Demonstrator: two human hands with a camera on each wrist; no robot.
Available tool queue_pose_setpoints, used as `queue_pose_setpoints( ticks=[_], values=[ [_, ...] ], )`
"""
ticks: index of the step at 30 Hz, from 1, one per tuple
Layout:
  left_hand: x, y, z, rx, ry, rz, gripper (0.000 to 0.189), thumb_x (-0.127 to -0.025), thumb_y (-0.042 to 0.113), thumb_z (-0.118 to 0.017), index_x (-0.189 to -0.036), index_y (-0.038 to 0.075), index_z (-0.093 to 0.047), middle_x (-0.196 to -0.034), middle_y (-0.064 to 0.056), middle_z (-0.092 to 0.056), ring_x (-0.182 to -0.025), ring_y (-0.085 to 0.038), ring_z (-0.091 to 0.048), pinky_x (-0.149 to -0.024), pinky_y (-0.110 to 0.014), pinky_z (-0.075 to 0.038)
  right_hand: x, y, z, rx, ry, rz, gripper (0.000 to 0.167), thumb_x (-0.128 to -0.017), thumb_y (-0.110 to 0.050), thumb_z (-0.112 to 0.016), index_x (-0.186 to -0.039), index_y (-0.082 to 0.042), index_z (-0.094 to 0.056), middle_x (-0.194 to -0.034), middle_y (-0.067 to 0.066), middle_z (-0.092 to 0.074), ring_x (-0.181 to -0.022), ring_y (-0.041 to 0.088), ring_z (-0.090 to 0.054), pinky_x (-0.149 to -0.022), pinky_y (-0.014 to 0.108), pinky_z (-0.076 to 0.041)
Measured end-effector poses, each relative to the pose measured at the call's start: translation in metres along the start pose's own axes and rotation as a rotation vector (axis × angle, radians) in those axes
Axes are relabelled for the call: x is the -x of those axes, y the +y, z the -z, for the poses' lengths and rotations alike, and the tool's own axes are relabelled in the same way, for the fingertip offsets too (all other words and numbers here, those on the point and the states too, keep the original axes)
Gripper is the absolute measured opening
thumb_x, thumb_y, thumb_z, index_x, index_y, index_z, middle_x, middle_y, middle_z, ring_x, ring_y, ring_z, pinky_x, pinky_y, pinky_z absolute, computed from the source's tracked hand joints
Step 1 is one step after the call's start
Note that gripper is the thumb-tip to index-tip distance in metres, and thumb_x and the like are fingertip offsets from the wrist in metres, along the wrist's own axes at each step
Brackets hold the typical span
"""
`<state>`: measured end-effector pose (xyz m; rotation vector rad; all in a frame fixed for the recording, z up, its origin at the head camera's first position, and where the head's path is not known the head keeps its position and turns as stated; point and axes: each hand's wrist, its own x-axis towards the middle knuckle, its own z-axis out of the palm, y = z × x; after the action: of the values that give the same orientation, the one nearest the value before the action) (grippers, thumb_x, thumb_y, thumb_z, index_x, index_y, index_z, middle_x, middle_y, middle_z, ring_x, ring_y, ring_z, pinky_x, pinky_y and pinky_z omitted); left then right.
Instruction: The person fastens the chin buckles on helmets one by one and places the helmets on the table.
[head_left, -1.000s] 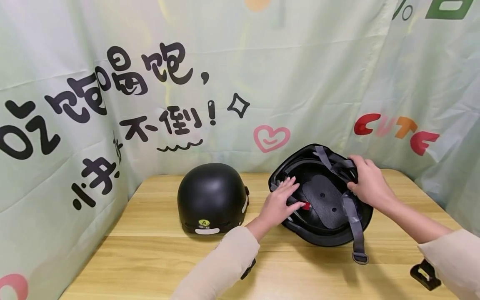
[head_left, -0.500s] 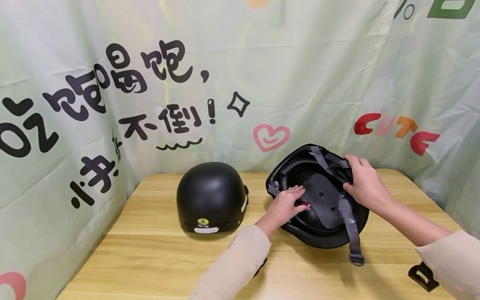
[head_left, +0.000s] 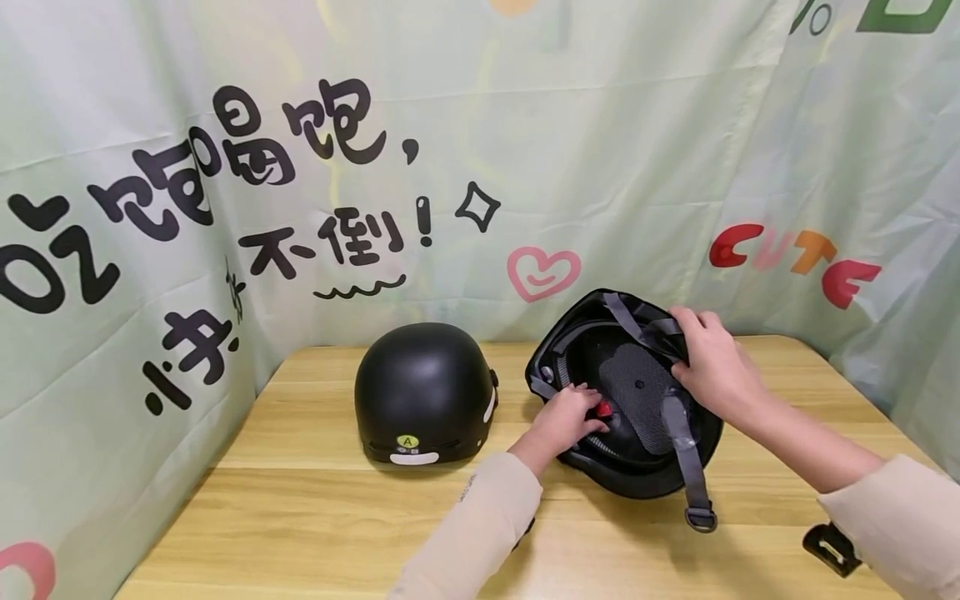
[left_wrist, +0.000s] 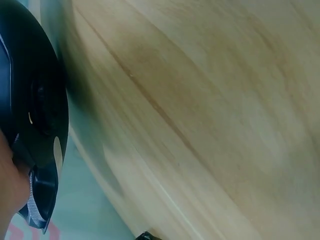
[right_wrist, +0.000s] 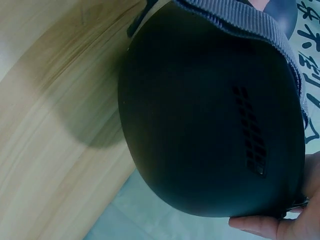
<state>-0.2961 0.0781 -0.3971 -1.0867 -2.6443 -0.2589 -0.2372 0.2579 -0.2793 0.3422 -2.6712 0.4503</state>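
Note:
A black helmet is tilted on its side at the right of the table, its padded inside turned toward me. My right hand grips its upper right rim, beside the grey chin strap, whose metal ring end hangs down over the front. My left hand reaches inside at the left, thumb and fingers pinching around a small red piece there. In the right wrist view the smooth outer shell shows a vent grid. Only part of my left hand shows at the left wrist view's edge.
A second black helmet stands upright on the wooden table, left of the first, with a yellow round sticker on it. A black buckle-like part is at the right sleeve. A printed curtain hangs behind.
The helmet has shifted slightly left with my right hand on its rim. My left fingers have moved down from the inner padding to the red piece and drawn nearer the thumb.

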Motion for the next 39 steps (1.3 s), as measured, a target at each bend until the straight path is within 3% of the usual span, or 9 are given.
queue_pose_setpoints(
  ticks=[5,11,16,23,27,33,39],
  values=[
    [0.001,0.003,-0.003,-0.07,-0.006,0.031,0.029,-0.082,0.035,-0.066,-0.101,0.014,-0.07,-0.104,0.004,-0.07,-0.112,-0.014,-0.06,-0.103,-0.027,-0.041,0.0,-0.005,-0.001,0.005,-0.008,-0.001,0.063,-0.073,0.007,-0.063,-0.13,0.008,-0.035,-0.11,0.037,-0.043,-0.082,0.049,-0.053,-0.066,0.056,-0.044],
    [0.004,0.004,-0.006,-0.013,0.036,0.081,0.031,-0.081,0.031,-0.07,-0.105,0.011,-0.07,-0.1,-0.001,-0.065,-0.096,-0.012,-0.064,-0.096,-0.02,-0.046,0.0,-0.008,-0.001,0.013,-0.007,0.004,0.063,-0.074,0.008,-0.062,-0.13,0.007,-0.035,-0.11,0.036,-0.043,-0.074,0.045,-0.054,-0.062,0.053,-0.045],
    [0.005,0.003,-0.008,0.001,0.026,0.092,0.031,-0.083,0.026,-0.07,-0.109,0.01,-0.069,-0.102,-0.002,-0.062,-0.095,-0.012,-0.061,-0.084,-0.014,-0.048,0.0,-0.011,-0.001,0.02,-0.006,0.01,0.061,-0.074,0.009,-0.061,-0.13,0.007,-0.036,-0.108,0.035,-0.043,-0.069,0.041,-0.054,-0.058,0.05,-0.045],
    [0.005,0.005,-0.01,0.016,0.037,0.102,0.024,-0.082,0.024,-0.071,-0.102,0.011,-0.071,-0.094,-0.001,-0.06,-0.089,-0.011,-0.059,-0.079,-0.013,-0.049,0.001,-0.012,-0.001,0.022,0.013,0.025,0.061,-0.073,0.01,-0.06,-0.128,0.006,-0.036,-0.106,0.035,-0.044,-0.066,0.038,-0.053,-0.055,0.048,-0.044],
    [0.006,0.007,-0.008,0.032,0.046,0.113,0.018,-0.083,0.022,-0.07,-0.098,0.012,-0.071,-0.093,0.0,-0.058,-0.091,-0.011,-0.06,-0.082,-0.014,-0.049,0.002,-0.012,-0.001,0.02,0.025,0.046,0.059,-0.073,0.011,-0.058,-0.128,0.007,-0.036,-0.105,0.035,-0.044,-0.063,0.035,-0.051,-0.052,0.044,-0.043],
    [0.011,0.004,-0.007,0.123,0.092,0.048,0.02,-0.086,0.021,-0.066,-0.103,0.01,-0.069,-0.097,-0.001,-0.06,-0.092,-0.01,-0.059,-0.09,-0.015,-0.046,0.006,-0.01,-0.004,0.028,0.064,0.079,0.058,-0.074,0.012,-0.057,-0.127,0.006,-0.036,-0.105,0.034,-0.043,-0.052,0.027,-0.046,-0.044,0.036,-0.037],
    [0.018,0.001,-0.009,0.184,0.191,-0.001,0.023,-0.088,0.025,-0.063,-0.106,0.011,-0.068,-0.1,-0.001,-0.062,-0.095,-0.011,-0.06,-0.088,-0.015,-0.046,0.009,-0.001,-0.007,0.025,0.093,0.061,0.06,-0.073,0.011,-0.058,-0.128,0.006,-0.036,-0.108,0.035,-0.042,-0.062,0.04,-0.052,-0.05,0.048,-0.042]
  ],
)
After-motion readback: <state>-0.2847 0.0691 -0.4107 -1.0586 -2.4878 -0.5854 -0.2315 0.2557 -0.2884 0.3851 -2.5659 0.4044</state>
